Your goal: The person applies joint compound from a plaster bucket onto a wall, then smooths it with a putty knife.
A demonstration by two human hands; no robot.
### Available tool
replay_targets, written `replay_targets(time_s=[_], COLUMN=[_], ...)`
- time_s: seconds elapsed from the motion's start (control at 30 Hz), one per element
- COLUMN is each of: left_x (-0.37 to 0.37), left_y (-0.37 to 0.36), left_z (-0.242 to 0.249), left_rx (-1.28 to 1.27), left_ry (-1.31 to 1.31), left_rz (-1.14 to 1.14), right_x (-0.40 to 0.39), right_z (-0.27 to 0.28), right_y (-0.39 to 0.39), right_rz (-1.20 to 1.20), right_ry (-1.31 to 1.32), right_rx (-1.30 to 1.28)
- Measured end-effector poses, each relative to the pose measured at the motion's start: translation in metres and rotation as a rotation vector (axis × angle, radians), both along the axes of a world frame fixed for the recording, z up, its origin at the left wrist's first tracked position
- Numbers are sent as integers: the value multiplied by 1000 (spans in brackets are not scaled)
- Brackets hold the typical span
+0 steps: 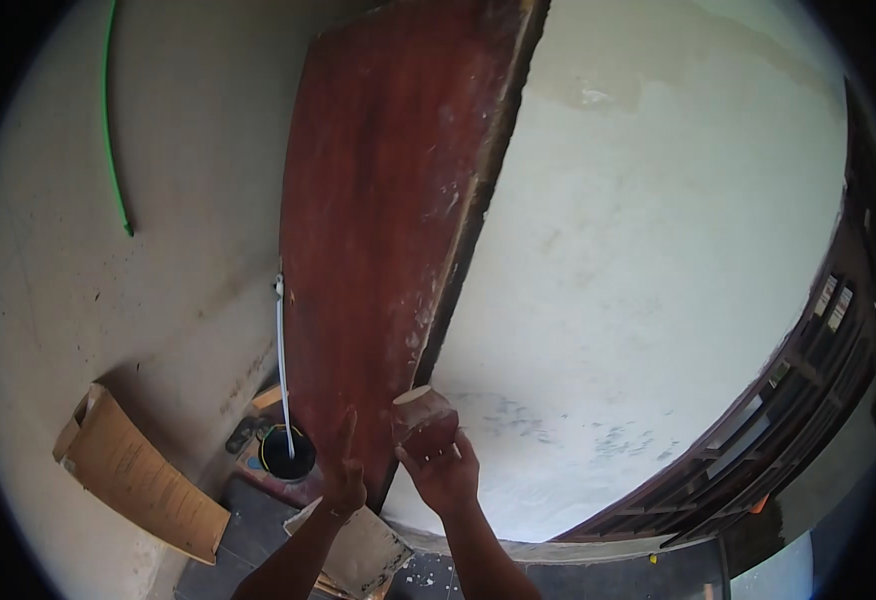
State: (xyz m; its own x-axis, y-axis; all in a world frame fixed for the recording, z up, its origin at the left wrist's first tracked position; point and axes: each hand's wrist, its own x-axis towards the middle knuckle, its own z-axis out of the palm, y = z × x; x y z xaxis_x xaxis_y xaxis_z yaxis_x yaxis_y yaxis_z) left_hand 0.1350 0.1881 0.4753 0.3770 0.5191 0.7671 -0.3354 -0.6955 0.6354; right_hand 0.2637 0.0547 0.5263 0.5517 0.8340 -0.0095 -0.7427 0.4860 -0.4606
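Observation:
My right hand [445, 474] holds up a small reddish-brown container [428, 430] smeared with white, its round pale top tilted up and to the left. The fingers are wrapped around its lower part. To the left of it, my left hand [344, 488] is closed around a thin upright stick-like tool [349, 432], whose kind I cannot make out against the red panel. Behind both hands leans a tall dark-red wooden panel [378, 190] with white smears along its rough right edge.
A black bucket [303, 462] with a white hose [281, 375] stands left of the panel. An opened cardboard box [143, 475] leans at the left wall. Below my hands lies a pale slab [383, 550]. A dark slatted frame [748, 440] runs along the right. A green hose [108, 130] hangs upper left.

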Motion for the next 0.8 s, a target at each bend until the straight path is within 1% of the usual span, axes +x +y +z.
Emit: replay_targets(time_s=[0.03,0.07,0.1,0.13,0.17,0.2,0.23,0.27,0.3,0.33,0.37,0.4,0.43,0.47,0.53,0.57,0.63,0.67,0.8], left_x=[12,28,52,74,88,100,117,134,147,158,167,177,186,194,198,198,198,197,198], left_y=[1,3,8,13,14,16,20,23,23,22,19,17,16,17,18,19,19,17,16], left_z=[45,95,132,168,208,246,277,305,333,359,375,382,388,392,391,389,392,392,392], left_rx=[58,113,227,337,442,546,662,777,787,885,980,987,1021,1053,1077,1094,1106,1099,1093], left_ry=[-8,-13,-111,-208,-197,-181,-185,-194,-206,-200,-194,-211,-202,-190,-223,-235,-229,-232,-234], left_rz=[-40,-75,-138,-198,-173,-148,-68,16,13,109,209,213,288,365,407,434,472,480,479], right_x=[14,24,37,48,58,67,83,91,103,117,122,133,144,159,186,193,194,198,204], right_z=[33,73,113,152,189,224,253,283,310,331,355,374,390,402,423,428,436,436,430], right_y=[-1,-5,-11,-18,-24,-31,-36,-41,-44,-48,-53,-55,-59,-62,-63,-64,-67,-65,-61], right_rz=[-9,-41,-16,-74,-147,-236,-283,-392,-488,-595,-727,-833,-937,-940,-1333,-1337,-1764,-1833,-1921], right_ry=[-36,-128,-222,-260,-314,-454,-539,-627,-711,-840,-962,-1127,-1291,-1298,-1886,-1879,-2253,-2294,-2388], right_rx=[91,167,280,314,352,403,451,447,445,425,369,367,364,376,237,245,32,-1,-69])
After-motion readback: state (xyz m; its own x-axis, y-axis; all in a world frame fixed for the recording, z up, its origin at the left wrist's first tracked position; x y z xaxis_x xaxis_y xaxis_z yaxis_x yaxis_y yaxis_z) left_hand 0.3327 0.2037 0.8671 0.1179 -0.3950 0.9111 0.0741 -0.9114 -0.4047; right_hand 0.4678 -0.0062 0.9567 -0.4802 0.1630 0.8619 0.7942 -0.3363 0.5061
